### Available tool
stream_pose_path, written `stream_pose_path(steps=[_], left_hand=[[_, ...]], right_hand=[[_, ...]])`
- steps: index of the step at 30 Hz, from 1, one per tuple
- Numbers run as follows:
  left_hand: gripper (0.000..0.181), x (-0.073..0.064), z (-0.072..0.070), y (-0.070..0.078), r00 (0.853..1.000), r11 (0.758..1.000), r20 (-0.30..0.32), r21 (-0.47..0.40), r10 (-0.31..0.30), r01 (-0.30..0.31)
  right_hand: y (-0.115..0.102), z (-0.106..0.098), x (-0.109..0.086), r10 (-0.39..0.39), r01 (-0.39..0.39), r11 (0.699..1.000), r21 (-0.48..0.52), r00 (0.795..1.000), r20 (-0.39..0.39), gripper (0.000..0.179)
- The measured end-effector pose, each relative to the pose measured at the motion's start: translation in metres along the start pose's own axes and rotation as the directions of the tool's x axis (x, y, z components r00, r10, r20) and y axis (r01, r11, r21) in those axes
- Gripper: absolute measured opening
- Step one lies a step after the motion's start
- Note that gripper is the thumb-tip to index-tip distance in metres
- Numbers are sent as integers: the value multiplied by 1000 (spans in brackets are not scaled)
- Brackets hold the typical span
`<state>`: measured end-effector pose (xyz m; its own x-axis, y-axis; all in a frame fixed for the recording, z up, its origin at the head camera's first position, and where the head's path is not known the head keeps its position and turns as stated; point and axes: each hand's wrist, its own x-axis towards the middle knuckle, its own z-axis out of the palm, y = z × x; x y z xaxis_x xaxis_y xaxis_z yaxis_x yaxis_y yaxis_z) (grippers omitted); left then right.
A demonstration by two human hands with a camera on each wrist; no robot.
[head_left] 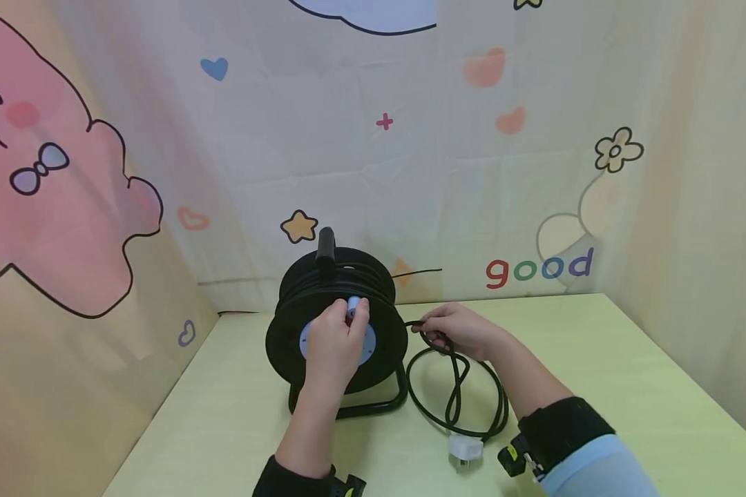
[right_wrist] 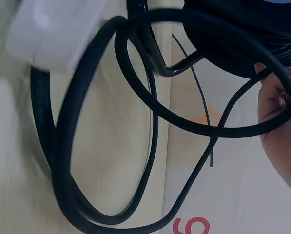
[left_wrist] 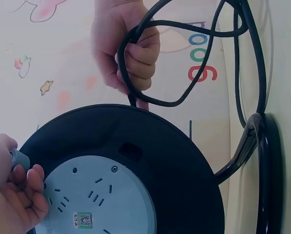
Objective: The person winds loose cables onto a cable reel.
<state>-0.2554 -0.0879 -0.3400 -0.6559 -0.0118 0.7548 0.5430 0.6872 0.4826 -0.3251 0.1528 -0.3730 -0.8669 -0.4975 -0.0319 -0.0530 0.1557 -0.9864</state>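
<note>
A black cable reel (head_left: 280, 338) stands on its tubular frame (head_left: 373, 408), black cord wound round its drum (head_left: 298, 279). Its front disc carries a pale blue socket panel (left_wrist: 111, 195) with several slots. My left hand (head_left: 336, 345) grips the blue-grey crank knob (head_left: 353, 305) on the disc. Just right of the reel, my right hand (head_left: 463, 330) holds the black cord (head_left: 456, 386) where it leaves the drum. Loose loops of cord hang from that hand down to the table, ending at a white plug (head_left: 465, 447) with metal prongs.
The pale yellow table (head_left: 597, 386) backs onto a printed curtain (head_left: 410, 172) close behind the reel. The reel's black carrying handle (head_left: 326, 248) sticks up at its top. A thin dark line (head_left: 423, 272) shows on the curtain right of the drum.
</note>
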Motion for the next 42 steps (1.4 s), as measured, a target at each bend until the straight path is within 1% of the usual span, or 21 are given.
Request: stream_pose_path(steps=[2, 5, 7, 10, 13, 15, 18, 19, 20, 22, 23, 25, 26, 28, 29, 31, 35, 36, 39, 41, 42], left_hand=[[44, 0, 1, 0, 1000, 1000, -2, 2, 5, -4], [44, 0, 2, 1, 1000, 1000, 0, 2, 8, -8], [44, -1, 3, 0, 1000, 1000, 3, 0, 8, -8], [44, -1, 3, 1, 1000, 1000, 11, 1, 6, -6], [44, -1, 3, 1, 1000, 1000, 21, 3, 4, -4], [44, -2, 3, 1, 1000, 1000, 26, 3, 3, -3], [44, -2, 3, 0, 1000, 1000, 19, -5, 1, -1], [44, -2, 3, 0, 1000, 1000, 16, -8, 2, -2], [44, -2, 3, 0, 1000, 1000, 12, -9, 5, -4], [44, -2, 3, -1, 1000, 1000, 7, -9, 9, -9], [44, -2, 3, -1, 1000, 1000, 7, -9, 9, -9], [44, -2, 3, -1, 1000, 1000, 6, -7, 4, -4], [44, -2, 3, -1, 1000, 1000, 5, -7, -2, 2], [43, -1, 2, -1, 1000, 1000, 3, -7, -14, 14], [44, -1, 1, -1, 1000, 1000, 2, -8, -18, 18], [44, -1, 1, -1, 1000, 1000, -1, -7, -19, 19], [44, -1, 1, -1, 1000, 1000, -3, -4, 2, -2], [44, -1, 1, -1, 1000, 1000, -3, -1, 7, -7], [44, -1, 2, -2, 1000, 1000, -3, 1, 13, -13], [44, -2, 2, -2, 1000, 1000, -3, -3, 9, -9], [44, -2, 2, -2, 1000, 1000, -3, -4, 9, -9]], right_hand=[[1, -3, -3, 5, -4, 999, -35, 1000, 11, 23], [3, -10, -8, 27, -27, 985, -172, 1000, -1, 27], [4, -15, -12, 46, -52, 941, -333, 999, -25, 31], [5, -19, -17, 87, -104, 833, -543, 995, -57, 32], [4, -21, -20, 110, -139, 709, -692, 990, -86, 24], [1, -20, -21, 84, -129, 614, -778, 992, -98, 5], [-6, -14, -20, 1, -129, 421, -898, 990, -142, 16], [-8, -12, -20, -65, -130, 355, -926, 985, -163, 12], [-10, -10, -19, -126, -138, 283, -949, 976, -180, 15], [-12, -6, -19, -248, -178, 149, -973, 945, -211, 13], [-11, -5, -18, -296, -205, 99, -974, 928, -225, 14], [-9, -3, -19, -369, -256, 18, -967, 897, -244, 27], [-8, -3, -20, -363, -277, -12, -961, 897, -253, 38], [-5, -2, -21, -323, -310, -26, -950, 902, -286, 45], [-4, -2, -21, -293, -320, -12, -947, 907, -303, 46], [-2, -3, -22, -244, -328, 38, -944, 913, -327, 43], [-3, -7, -25, -152, -288, 150, -946, 938, -310, 32], [-4, -9, -26, -127, -282, 167, -945, 944, -305, 30], [-6, -15, -29, -70, -262, 174, -949, 958, -278, 24], [-6, -17, -31, -73, -255, 147, -956, 961, -267, 22], [-5, -17, -31, -98, -253, 126, -959, 959, -265, 23]])
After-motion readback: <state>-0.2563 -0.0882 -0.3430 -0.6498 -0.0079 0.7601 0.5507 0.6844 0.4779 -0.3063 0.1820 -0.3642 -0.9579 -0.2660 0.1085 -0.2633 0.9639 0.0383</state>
